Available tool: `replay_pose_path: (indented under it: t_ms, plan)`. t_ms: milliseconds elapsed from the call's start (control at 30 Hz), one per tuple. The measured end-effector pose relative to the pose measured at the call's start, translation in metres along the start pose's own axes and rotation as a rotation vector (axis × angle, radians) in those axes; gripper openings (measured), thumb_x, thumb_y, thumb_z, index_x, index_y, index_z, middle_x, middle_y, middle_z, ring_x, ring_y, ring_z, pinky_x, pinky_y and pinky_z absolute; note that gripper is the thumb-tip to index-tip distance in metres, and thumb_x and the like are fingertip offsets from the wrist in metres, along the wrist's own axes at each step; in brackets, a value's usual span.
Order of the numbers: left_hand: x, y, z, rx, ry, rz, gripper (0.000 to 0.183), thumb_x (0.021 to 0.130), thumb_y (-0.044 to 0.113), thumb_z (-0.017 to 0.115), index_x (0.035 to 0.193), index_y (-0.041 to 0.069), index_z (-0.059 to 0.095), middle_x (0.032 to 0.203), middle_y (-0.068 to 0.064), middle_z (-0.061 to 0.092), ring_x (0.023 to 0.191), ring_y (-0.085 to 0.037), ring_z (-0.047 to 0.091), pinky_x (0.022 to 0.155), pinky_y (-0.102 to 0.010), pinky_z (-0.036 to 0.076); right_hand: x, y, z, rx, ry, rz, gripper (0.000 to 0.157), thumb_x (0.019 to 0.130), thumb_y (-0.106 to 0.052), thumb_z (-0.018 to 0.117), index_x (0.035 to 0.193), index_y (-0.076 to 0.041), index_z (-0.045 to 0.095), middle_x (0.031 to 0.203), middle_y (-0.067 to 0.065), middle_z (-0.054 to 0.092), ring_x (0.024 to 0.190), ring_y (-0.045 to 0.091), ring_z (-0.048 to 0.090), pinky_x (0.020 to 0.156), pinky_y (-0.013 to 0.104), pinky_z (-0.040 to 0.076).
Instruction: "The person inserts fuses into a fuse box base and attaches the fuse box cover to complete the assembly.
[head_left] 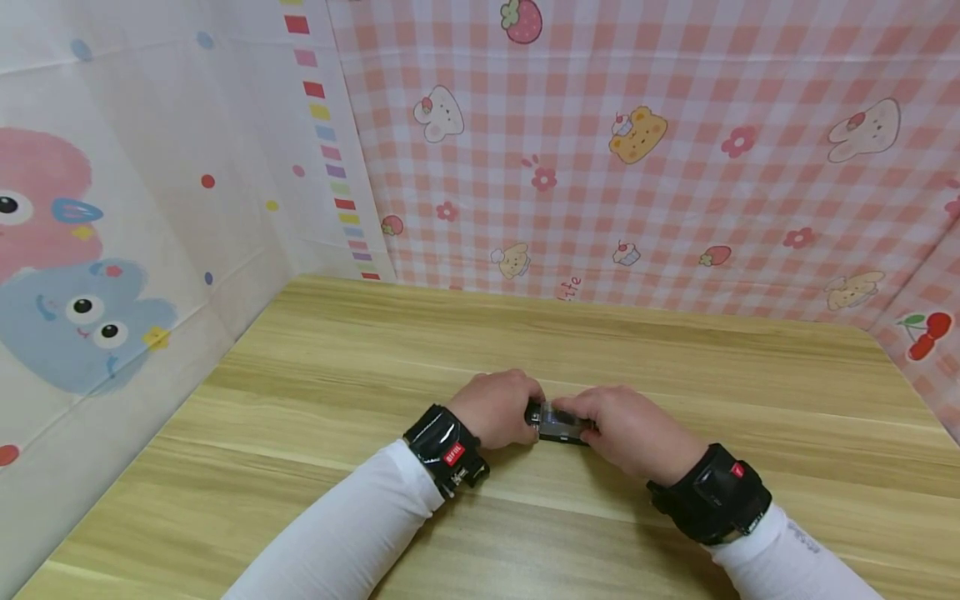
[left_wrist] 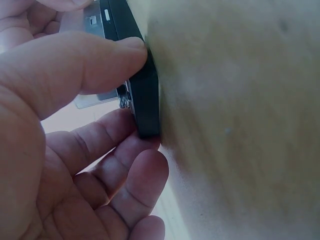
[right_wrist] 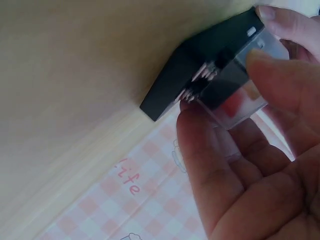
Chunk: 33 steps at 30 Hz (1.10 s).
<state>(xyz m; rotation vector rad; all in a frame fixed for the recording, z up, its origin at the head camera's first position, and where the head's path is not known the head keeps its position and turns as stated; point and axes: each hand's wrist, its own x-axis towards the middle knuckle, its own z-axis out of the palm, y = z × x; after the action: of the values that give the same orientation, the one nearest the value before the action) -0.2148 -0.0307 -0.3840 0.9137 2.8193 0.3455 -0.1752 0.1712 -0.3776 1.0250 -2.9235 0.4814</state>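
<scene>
A small black box [head_left: 564, 437] with a clear plastic cover [right_wrist: 231, 121] lies on the table between both hands. Coiled metal parts [left_wrist: 124, 101] show at one end of it. My left hand [head_left: 497, 408] grips the box's left end, thumb on the near side and fingers on the far side. From the right, my right hand [head_left: 637, 429] pinches the clear cover, its thumb and fingers on opposite sides. Fingers hide part of the box, and I cannot tell how firmly the cover sits on the black base.
The wood-grain table [head_left: 315, 358] spreads around both hands. Behind it hangs a pink checked cloth [head_left: 675, 208], and a white cloth [head_left: 247, 233] with cartoon prints stands along the left side. Each wrist wears a black strap with a camera.
</scene>
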Motion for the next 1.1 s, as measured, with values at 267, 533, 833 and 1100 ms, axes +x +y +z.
replay_pose_path:
  t_ms: [267,533,833,1100]
  plan:
    - [0.0001,0.0003,0.0006,0.003,-0.002,0.002,0.040,0.068,0.032,0.079,0.104,0.019,0.067,0.090,0.008,0.055,0.073,-0.009,0.050,0.067,-0.030,0.043,-0.0004,-0.0004,0.0009,-0.016,0.000,0.007,0.051,0.076,0.000,0.073,0.123,-0.018,0.062,0.105,-0.005,0.066,0.093,0.006,0.055,0.077,0.031,0.051]
    - [-0.0002,0.0003,0.0001,0.011,-0.007,-0.001,0.041,0.069,0.033,0.079,0.106,0.019,0.067,0.091,0.008,0.054,0.074,-0.009,0.050,0.066,-0.029,0.043,-0.0001,0.0000,0.0016,-0.003,0.007,0.017,0.051,0.076,0.001,0.074,0.121,-0.019,0.063,0.103,-0.006,0.066,0.091,0.005,0.055,0.077,0.032,0.051]
    - [-0.0012,0.0007,-0.0004,0.001,-0.009,-0.002,0.041,0.068,0.032,0.079,0.105,0.018,0.067,0.091,0.008,0.054,0.074,-0.010,0.050,0.066,-0.028,0.043,0.0001,0.0003,0.0023,0.019,0.012,0.011,0.050,0.076,0.000,0.074,0.118,-0.024,0.062,0.102,-0.011,0.064,0.088,0.002,0.054,0.076,0.030,0.050]
    - [-0.0004,-0.0012,0.0015,0.028,-0.013,0.006,0.046,0.068,0.035,0.078,0.108,0.018,0.065,0.092,0.008,0.055,0.074,-0.009,0.050,0.069,-0.031,0.043,-0.0016,-0.0001,0.0000,0.072,-0.027,0.067,0.055,0.077,-0.006,0.074,0.128,-0.018,0.057,0.104,-0.007,0.064,0.085,0.005,0.054,0.073,0.031,0.049]
